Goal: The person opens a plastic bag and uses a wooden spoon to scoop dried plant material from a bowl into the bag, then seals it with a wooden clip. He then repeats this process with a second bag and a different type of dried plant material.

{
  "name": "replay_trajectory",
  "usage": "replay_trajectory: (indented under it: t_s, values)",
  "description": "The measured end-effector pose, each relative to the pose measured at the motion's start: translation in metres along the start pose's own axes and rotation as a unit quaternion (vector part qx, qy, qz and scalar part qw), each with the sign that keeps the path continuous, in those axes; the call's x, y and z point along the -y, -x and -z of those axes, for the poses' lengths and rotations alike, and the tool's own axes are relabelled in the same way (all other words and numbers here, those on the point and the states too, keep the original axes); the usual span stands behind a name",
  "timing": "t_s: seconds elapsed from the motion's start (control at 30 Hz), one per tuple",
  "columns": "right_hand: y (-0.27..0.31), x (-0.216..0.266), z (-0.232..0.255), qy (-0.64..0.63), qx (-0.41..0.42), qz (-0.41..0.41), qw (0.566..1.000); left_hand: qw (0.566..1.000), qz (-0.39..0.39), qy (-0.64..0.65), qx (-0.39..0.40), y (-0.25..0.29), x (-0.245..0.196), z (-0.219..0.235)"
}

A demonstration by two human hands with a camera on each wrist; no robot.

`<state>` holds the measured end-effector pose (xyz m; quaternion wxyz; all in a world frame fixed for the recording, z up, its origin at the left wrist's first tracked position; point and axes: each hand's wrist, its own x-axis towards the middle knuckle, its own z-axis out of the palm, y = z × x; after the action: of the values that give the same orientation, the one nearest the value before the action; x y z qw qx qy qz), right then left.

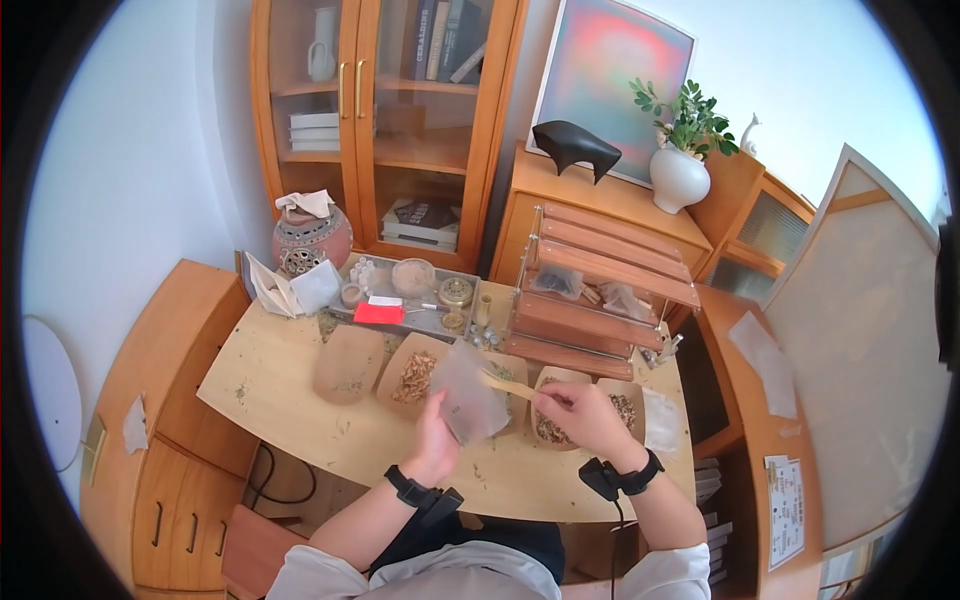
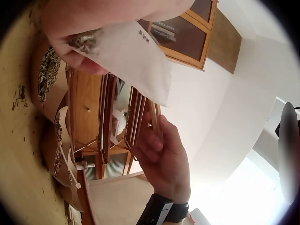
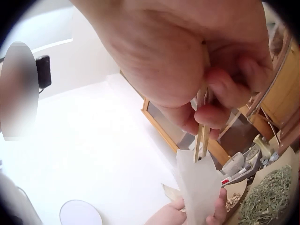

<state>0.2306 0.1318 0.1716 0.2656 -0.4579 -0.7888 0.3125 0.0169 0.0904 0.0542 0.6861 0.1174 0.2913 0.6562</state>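
Note:
A translucent white pouch (image 1: 468, 392) is held by my left hand (image 1: 434, 445) above the table, tilted. Dried herb pieces (image 2: 86, 41) show through its lower end in the left wrist view, and small dark characters are printed on it. With my right hand (image 1: 590, 418) I pinch wooden tweezers (image 3: 201, 140); their tips are at the pouch's mouth. Below stand brown paper trays: one with pale chips (image 1: 415, 378), one with green dried herbs (image 3: 269, 194) partly hidden by the pouch, and others with mixed bits (image 1: 622, 408) under the right hand.
Farther left, a paper tray (image 1: 348, 362) holds a few herb scraps. Behind are a clear tray (image 1: 410, 322) with small vessels, a red packet (image 1: 379, 314) and a tiered wooden rack (image 1: 600, 255). A clear plastic bag (image 1: 663, 420) lies at the right; herb crumbs dot the tabletop (image 1: 300, 410).

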Motion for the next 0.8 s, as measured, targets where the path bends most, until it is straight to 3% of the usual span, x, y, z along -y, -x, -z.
replay_trajectory:
  t_s: [0.07,0.17,0.3,0.43,0.53,0.67,0.8]
  values:
    - [0.006,0.013,0.001,0.047,-0.026,0.028,0.998,1.000,-0.001,0.000,0.003,0.000,0.002,0.002]
    - [0.014,0.024,0.007,0.053,-0.030,0.002,0.998,1.000,-0.004,0.003,0.007,-0.003,0.006,0.006]
    - [0.018,0.011,0.011,-0.026,-0.030,-0.040,0.998,0.999,-0.002,0.015,-0.035,0.006,0.003,-0.001]
    - [0.001,-0.029,-0.001,0.033,-0.005,-0.068,0.997,0.998,-0.024,0.040,-0.031,0.008,0.003,0.027]
    - [-0.018,-0.069,-0.028,0.106,0.030,-0.031,0.993,0.998,-0.030,0.044,-0.041,0.018,0.005,0.041]
    - [-0.029,-0.044,-0.057,0.167,0.009,-0.022,0.986,0.997,-0.043,0.056,-0.041,0.045,0.010,0.037]
    - [-0.041,-0.027,-0.067,0.273,0.047,-0.045,0.960,0.995,-0.066,0.057,-0.045,0.055,0.026,0.042]
